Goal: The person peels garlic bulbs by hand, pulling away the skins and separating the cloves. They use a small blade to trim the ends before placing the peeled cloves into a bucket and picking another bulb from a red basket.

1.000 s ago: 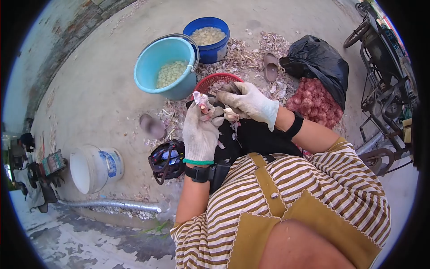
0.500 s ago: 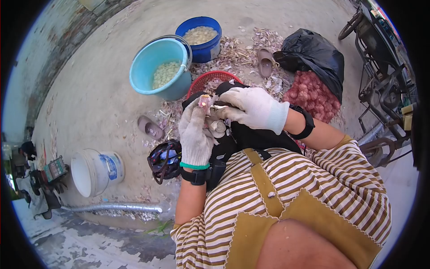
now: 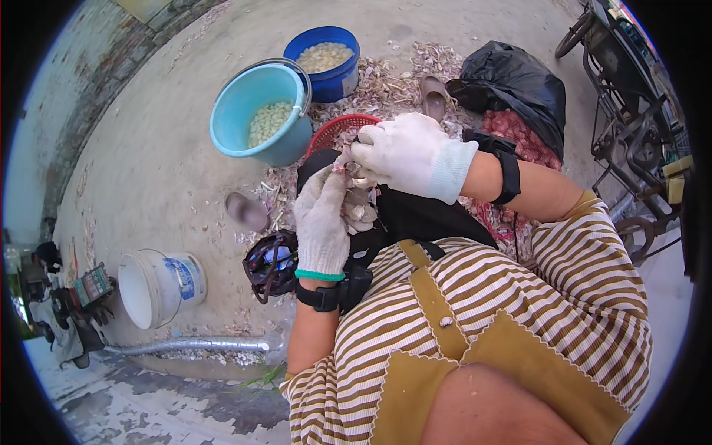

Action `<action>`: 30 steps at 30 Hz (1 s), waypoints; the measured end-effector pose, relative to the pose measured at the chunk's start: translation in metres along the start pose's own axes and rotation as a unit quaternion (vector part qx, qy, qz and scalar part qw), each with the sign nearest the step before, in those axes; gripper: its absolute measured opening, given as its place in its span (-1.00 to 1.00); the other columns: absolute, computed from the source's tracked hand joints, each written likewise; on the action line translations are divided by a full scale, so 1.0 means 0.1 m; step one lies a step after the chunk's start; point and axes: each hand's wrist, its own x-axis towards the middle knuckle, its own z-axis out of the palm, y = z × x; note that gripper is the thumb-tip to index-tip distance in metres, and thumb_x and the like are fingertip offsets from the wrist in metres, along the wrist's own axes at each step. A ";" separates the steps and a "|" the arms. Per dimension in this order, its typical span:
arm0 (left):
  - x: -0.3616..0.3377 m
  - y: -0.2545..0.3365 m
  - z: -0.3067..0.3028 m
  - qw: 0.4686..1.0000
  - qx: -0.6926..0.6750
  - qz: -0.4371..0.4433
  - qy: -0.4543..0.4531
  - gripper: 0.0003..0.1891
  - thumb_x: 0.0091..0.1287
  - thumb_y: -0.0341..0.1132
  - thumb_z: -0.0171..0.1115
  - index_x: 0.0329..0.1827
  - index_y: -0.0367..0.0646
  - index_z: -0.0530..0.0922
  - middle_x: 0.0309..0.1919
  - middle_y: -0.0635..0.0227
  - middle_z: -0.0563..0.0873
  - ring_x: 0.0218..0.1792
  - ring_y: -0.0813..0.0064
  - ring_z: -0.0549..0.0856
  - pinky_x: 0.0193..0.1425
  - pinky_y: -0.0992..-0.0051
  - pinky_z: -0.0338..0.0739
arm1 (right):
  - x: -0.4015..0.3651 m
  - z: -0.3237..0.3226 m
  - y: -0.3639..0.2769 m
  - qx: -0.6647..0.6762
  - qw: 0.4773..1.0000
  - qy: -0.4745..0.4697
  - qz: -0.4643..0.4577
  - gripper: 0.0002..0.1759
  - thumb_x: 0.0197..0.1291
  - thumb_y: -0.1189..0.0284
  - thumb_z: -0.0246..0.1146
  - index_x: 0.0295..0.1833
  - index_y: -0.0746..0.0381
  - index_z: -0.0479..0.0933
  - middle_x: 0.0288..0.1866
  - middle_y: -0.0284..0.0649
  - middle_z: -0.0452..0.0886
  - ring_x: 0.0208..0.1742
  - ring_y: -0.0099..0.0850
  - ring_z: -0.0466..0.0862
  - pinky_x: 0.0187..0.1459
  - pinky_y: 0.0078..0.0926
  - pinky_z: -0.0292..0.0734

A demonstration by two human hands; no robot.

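My left hand, in a white knit glove with a green cuff edge, is closed round a garlic bulb with pinkish skin. Over it, my gloved right hand pinches at the bulb's upper side; its fingertips are partly hidden. Pale cloves or peel show between the two hands, above my dark-clad lap. Just beyond them is a red basket, partly covered by my hands, with garlic skins in it.
A light-blue bucket and a dark-blue bucket hold peeled cloves. Garlic skins litter the ground. A black bag lies over a red net sack of garlic. A white bucket lies tipped; a tricycle stands right.
My right hand has shifted up and turned, so its back now faces the camera and its fingers close on the bulb's top. My left hand stays nearly in place.
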 end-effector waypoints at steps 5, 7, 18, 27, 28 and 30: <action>0.04 0.00 -0.07 0.997 0.073 0.000 -0.011 -0.73 0.50 -0.28 0.04 0.01 -0.36 0.52 -0.44 0.29 0.68 -0.62 0.62 0.60 -0.59 0.63 0.50 | 0.00 -0.08 -0.01 -0.023 1.000 -0.001 -0.015 -0.63 0.22 0.08 0.22 -0.10 0.16 0.53 -0.18 -0.25 0.60 -0.16 -0.28 0.69 -0.18 -0.27 0.61; 0.02 0.04 -0.05 0.998 0.059 -0.011 -0.020 -0.73 0.50 -0.29 0.03 0.00 -0.35 0.53 -0.45 0.29 0.68 -0.62 0.61 0.60 -0.58 0.63 0.50 | 0.02 -0.14 -0.01 -0.032 0.999 -0.017 -0.019 -0.63 0.22 0.08 0.22 -0.11 0.17 0.55 -0.16 -0.24 0.61 -0.15 -0.28 0.69 -0.17 -0.28 0.61; 0.06 -0.11 0.01 0.988 -0.151 -0.029 -0.028 -0.76 0.51 -0.29 -0.02 -0.06 -0.28 0.54 -0.35 0.26 0.68 -0.45 0.51 0.68 -0.46 0.53 0.60 | 0.07 -0.10 -0.03 -0.069 0.996 0.006 -0.063 -0.78 0.09 0.28 0.23 -0.19 0.16 0.58 -0.22 -0.29 0.65 -0.21 -0.30 0.72 -0.26 -0.32 0.65; 0.14 -0.24 -0.07 0.950 -0.270 -0.039 -0.150 -0.77 0.51 -0.22 -0.01 -0.06 -0.19 0.54 -0.36 0.32 0.65 -0.54 0.57 0.59 -0.48 0.56 0.56 | -0.07 -0.08 -0.02 -0.027 0.999 -0.031 -0.036 -0.77 0.18 0.22 0.20 -0.22 0.14 0.59 -0.27 -0.27 0.63 -0.24 -0.29 0.71 -0.29 -0.25 0.61; 0.10 -0.16 0.02 0.966 -0.246 -0.031 -0.076 -0.77 0.51 -0.23 -0.02 -0.06 -0.17 0.54 -0.38 0.34 0.63 -0.54 0.59 0.57 -0.50 0.59 0.52 | -0.09 -0.08 -0.01 0.000 0.999 -0.031 -0.037 -0.75 0.20 0.19 0.20 -0.22 0.13 0.58 -0.27 -0.26 0.62 -0.25 -0.27 0.70 -0.30 -0.24 0.60; 0.10 -0.14 0.04 0.975 -0.221 -0.021 -0.001 -0.77 0.52 -0.23 -0.03 -0.06 -0.16 0.53 -0.39 0.37 0.62 -0.55 0.62 0.54 -0.53 0.61 0.48 | -0.14 -0.11 0.00 0.027 0.998 -0.029 -0.041 -0.73 0.22 0.15 0.20 -0.22 0.13 0.58 -0.28 -0.26 0.61 -0.26 -0.25 0.69 -0.31 -0.23 0.59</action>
